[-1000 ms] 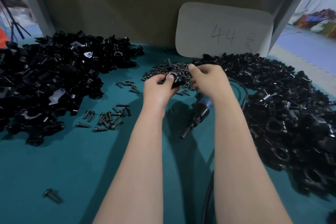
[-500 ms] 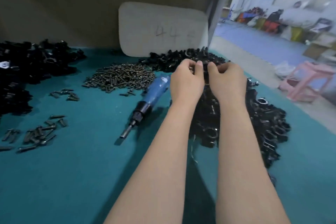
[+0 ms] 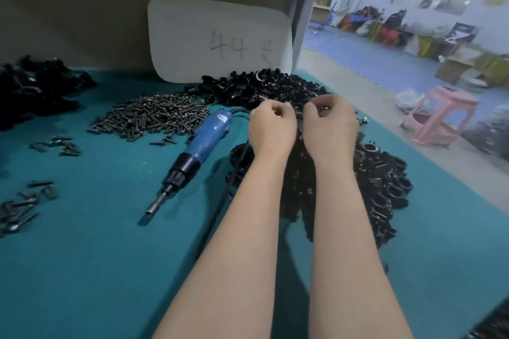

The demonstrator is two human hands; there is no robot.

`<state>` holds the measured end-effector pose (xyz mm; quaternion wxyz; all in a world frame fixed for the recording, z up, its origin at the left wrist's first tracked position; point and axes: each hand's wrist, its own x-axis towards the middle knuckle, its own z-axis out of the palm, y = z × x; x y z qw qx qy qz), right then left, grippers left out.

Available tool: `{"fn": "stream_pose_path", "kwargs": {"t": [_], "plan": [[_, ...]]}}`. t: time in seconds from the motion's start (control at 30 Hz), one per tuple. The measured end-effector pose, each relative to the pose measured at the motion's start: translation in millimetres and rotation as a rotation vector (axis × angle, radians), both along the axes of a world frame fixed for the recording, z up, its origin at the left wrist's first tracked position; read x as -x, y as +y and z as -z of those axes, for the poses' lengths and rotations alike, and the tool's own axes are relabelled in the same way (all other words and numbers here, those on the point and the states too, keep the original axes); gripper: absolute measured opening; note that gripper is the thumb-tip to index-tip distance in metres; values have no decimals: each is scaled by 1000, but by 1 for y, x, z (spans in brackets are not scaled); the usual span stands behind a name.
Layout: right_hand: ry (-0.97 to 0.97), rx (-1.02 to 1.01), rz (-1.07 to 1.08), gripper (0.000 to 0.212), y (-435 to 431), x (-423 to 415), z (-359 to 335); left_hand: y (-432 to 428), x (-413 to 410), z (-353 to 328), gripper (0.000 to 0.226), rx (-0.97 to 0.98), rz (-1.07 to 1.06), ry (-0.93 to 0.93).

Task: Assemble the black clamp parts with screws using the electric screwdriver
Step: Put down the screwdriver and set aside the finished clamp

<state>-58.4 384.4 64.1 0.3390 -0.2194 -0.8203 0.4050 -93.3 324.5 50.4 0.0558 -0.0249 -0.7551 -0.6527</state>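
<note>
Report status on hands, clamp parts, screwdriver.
Left hand, right hand curled over clamp-part pile, contents unclear. Electric screwdriver lying untouched beside left hand. Its cord runs by left forearm.

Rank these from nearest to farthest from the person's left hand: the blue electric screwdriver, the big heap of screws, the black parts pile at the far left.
1. Blue electric screwdriver, lying just left of the left hand.
2. Heap of screws, further left and back.
3. Black parts pile, at the far left.
</note>
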Motion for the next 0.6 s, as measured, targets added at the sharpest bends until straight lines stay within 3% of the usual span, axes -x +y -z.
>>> {"fn": "stream_pose_path", "kwargs": {"t": [0.07,0.17,0.43,0.6], "plan": [[15,7,-104,9,-23,10,-1,-22,5,-7,11,-245,-49,-69],[19,17,-267,9,-68,32,1,-69,15,-14,13,-430,-207,-75],[-137,37,-795,20,-249,95,23,-248,42,-12,17,-643,-824,37],[-254,-144,-1093,39,-336,119,43,-315,54,-6,24,-738,-978,89]]}}
